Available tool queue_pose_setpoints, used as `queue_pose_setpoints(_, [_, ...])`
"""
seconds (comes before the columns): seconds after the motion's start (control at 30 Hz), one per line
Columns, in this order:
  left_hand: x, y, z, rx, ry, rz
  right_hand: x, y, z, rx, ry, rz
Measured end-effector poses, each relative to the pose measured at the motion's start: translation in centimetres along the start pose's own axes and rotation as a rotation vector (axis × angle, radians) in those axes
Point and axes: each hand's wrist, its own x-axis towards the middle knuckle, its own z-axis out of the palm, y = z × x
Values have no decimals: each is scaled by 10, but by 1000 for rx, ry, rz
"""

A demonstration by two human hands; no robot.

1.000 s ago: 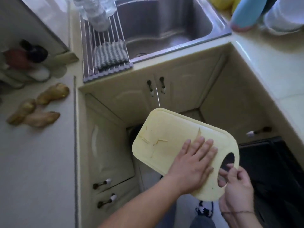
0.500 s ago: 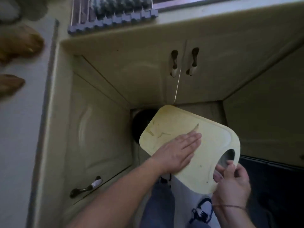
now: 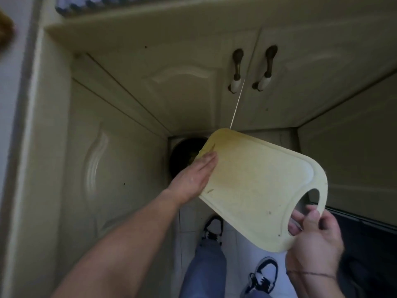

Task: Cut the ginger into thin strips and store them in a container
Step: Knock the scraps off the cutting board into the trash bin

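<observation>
Ginger itself is barely in view: only a brown blur at the far left edge on the counter (image 3: 12,87), too smeared to read, and a few thin slivers (image 3: 210,191) clinging to the cutting board (image 3: 257,186).

Nearest, the right hand (image 3: 315,235) grips the board by its handle end, thumb over the rim beside the oval cut-out and fingers curled underneath. That grip looks chosen to tip the board, its far corner dropped low, so that whatever lies on it slides downhill.

Further out, the left hand (image 3: 193,177) lies flat with straight fingers along the board's lower left edge, holding nothing. It appears to be sweeping scraps off the edge.

Beyond it, on the floor in the cabinet corner, stands a dark round bin (image 3: 182,153), directly under the low corner of the board. Something pale yellowish shows inside, likely trimmings, though it is too dim to be sure. The board is pale yellow plastic, stained darker yellow near its far end, and nearly bare, which suggests a clean-up of waste and not the storing step.

Farthest are the cream cabinet doors (image 3: 182,82) with two dark handles (image 3: 237,69).
</observation>
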Motion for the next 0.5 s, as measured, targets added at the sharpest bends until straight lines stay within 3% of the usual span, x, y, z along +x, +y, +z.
queue_pose_setpoints(0.13, [-1,-17,-3,-68,-3,-191,-1,7,8,-59,-16,-46])
queue_pose_setpoints(0.23, [-4,5,-8,-207,155,-386,-4,14,20,-86,-28,-54])
queue_pose_setpoints(0.3, [-8,44,-5,-227,100,-266,-7,20,30,-89,-40,-33])
queue_pose_setpoints(0.4, [-17,88,12,-162,-109,148,-11,23,44,-71,-58,7])
queue_pose_setpoints(0.5, [-20,80,24,-158,-160,104,-14,21,44,-73,-58,-7])
